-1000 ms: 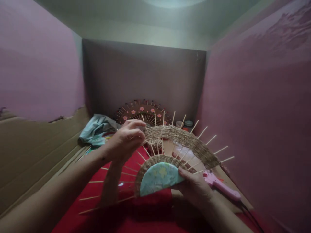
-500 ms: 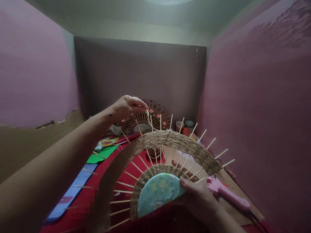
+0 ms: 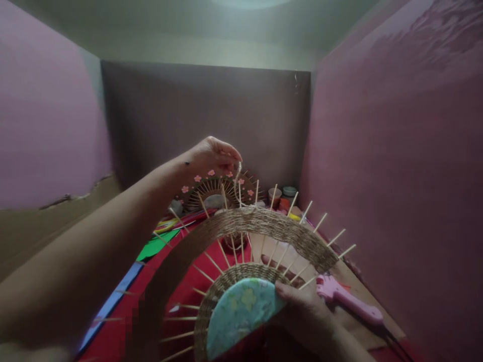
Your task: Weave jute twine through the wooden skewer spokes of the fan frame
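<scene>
The lower left of the woven fan frame [image 3: 241, 236] is blurred into blocks, so its skewer ends there cannot be made out, and the left forearm runs out of the picture at the bottom left corner. The right hand [image 3: 302, 306] grips the frame at its pale blue floral centre disc [image 3: 237, 314], thumb on the disc's front, fingers behind the spokes (only their tips show between the sticks). The left hand [image 3: 213, 156] is raised above the frame's top edge, fingertips pinched together on a thin strand of twine [image 3: 237, 188] that drops to the outer woven band.

The work is held over a red cloth-covered table [image 3: 188, 291] closed in by pink walls on both sides and a dark panel behind.

One pink glue gun [image 3: 349, 301] lies on a cardboard sheet [image 3: 347, 276] at the table's right edge, its cord trailing off the bottom. One finished fan with pink flowers [image 3: 217, 186] leans at the far edge; beside it stand three small jars [image 3: 283, 193], hard to tell apart. Green and blue paper sheets [image 3: 156, 245] lie along the left edge.
</scene>
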A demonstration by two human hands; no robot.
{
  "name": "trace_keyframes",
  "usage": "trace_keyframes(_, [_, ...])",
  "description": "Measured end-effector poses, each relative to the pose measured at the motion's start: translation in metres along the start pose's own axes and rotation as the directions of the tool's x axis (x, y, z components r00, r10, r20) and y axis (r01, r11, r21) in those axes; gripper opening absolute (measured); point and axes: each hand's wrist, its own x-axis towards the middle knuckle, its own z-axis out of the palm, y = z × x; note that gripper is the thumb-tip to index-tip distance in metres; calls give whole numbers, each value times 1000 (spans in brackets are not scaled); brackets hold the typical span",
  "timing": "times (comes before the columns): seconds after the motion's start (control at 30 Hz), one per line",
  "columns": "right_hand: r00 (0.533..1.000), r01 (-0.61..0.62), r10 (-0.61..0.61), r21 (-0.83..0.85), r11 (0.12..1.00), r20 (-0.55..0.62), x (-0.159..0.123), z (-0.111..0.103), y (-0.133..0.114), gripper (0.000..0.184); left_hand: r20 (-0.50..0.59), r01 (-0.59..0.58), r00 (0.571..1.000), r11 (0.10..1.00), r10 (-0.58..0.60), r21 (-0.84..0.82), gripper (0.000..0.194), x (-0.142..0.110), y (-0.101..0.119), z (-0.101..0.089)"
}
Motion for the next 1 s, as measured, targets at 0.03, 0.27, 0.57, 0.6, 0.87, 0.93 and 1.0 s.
trace_keyframes(0.03, [1000,4,-4,0,1000,8,0,0,0,67,5,8,1000,999,-8,-43,10,1,1,2])
trace_keyframes(0.27, [999,36,-36,12,999,5,1,-1,3,68,13,100,995,991,-99,-85,3,4,-7,10])
trace_keyframes(0.57, [1000,-1,1,-19,1000,17,-2,0,-1,65,113,134,980,963,-164,234,17,-1,-17,6])
trace_keyframes(0.6, [1000,2,-2,-19,1000,19,-2,1,-2,65,120,137,978,958,-172,254,15,-1,-17,5])
trace_keyframes(0.87, [998,63,-63,3,998,-6,-1,3,1,65,166,105,972,942,-165,318,20,-11,-20,-18])
trace_keyframes(0.93, [998,66,-66,13,998,-12,-1,5,0,65,153,89,978,948,-141,304,23,-17,-19,-23])
trace_keyframes(1.0, [998,64,-64,26,998,-15,-1,7,0,65,133,74,985,959,-113,272,24,-26,-17,-25])
